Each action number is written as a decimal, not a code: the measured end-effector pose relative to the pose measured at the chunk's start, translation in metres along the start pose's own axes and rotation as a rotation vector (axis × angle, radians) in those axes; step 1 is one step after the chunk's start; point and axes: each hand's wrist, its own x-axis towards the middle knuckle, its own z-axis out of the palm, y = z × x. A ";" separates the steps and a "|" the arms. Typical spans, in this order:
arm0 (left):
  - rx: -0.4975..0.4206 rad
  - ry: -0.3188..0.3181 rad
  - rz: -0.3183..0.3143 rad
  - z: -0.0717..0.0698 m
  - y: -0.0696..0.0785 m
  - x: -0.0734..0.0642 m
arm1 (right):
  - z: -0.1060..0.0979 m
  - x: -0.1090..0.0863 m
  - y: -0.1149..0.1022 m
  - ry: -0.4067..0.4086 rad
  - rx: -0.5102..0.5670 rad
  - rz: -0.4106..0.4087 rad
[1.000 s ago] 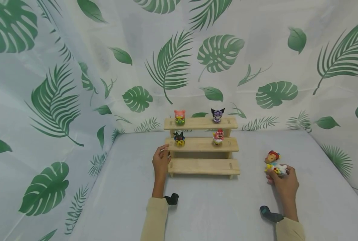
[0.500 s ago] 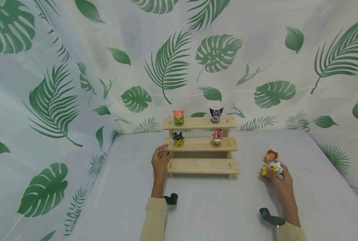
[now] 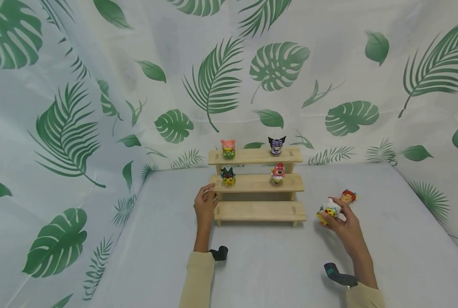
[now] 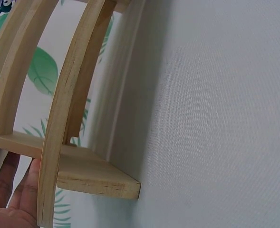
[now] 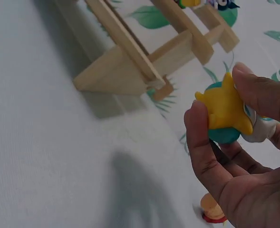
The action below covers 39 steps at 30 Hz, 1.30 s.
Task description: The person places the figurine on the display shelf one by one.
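Observation:
My right hand (image 3: pixel 346 224) pinches a small toy figurine (image 3: pixel 329 210) between thumb and fingers, above the table right of the wooden tiered shelf (image 3: pixel 259 211). In the right wrist view the figurine (image 5: pixel 225 110) shows yellow, teal and white parts. My left hand (image 3: pixel 204 206) is at the shelf's left end, its fingertips touching the wood by the middle tier. In the left wrist view its fingers (image 4: pixel 29 190) look fairly straight, partly hidden by the shelf. A brown and red figurine (image 3: pixel 349 196) lies on the table behind my right hand.
On the top tier stand a pink figurine (image 3: pixel 228 149) and a purple and black figurine (image 3: pixel 277 146). The middle tier bears a dark-eared yellow figurine (image 3: pixel 228 176) and a pink and red figurine (image 3: pixel 278 173). A leaf-print curtain (image 3: pixel 213 25) hangs behind the white table (image 3: pixel 275 265).
My right hand has moved left toward the shelf with the yellow and white figurine, away from the brown and red one. My left hand has stayed at the shelf's left end.

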 end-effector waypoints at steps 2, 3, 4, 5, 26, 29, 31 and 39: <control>-0.004 -0.004 0.003 0.000 0.001 0.000 | 0.002 0.001 -0.006 -0.013 -0.009 0.004; -0.006 -0.005 0.002 0.000 0.001 0.000 | 0.004 0.001 -0.008 -0.020 -0.009 0.005; -0.004 -0.004 0.003 0.000 0.001 0.000 | 0.006 0.002 -0.011 -0.025 -0.014 0.006; -0.003 -0.003 0.002 0.000 0.002 0.000 | 0.008 0.002 -0.013 -0.031 -0.009 0.006; -0.015 -0.006 -0.027 0.000 0.000 0.001 | 0.082 0.004 -0.042 -0.158 0.080 0.039; -0.007 -0.001 -0.025 0.000 0.000 0.001 | 0.092 0.005 -0.045 -0.181 0.096 0.007; -0.001 0.001 -0.020 0.000 0.000 0.000 | 0.101 0.006 -0.048 -0.190 0.089 -0.009; 0.003 0.005 -0.008 0.000 0.000 0.000 | 0.139 0.013 -0.058 -0.168 -0.015 -0.086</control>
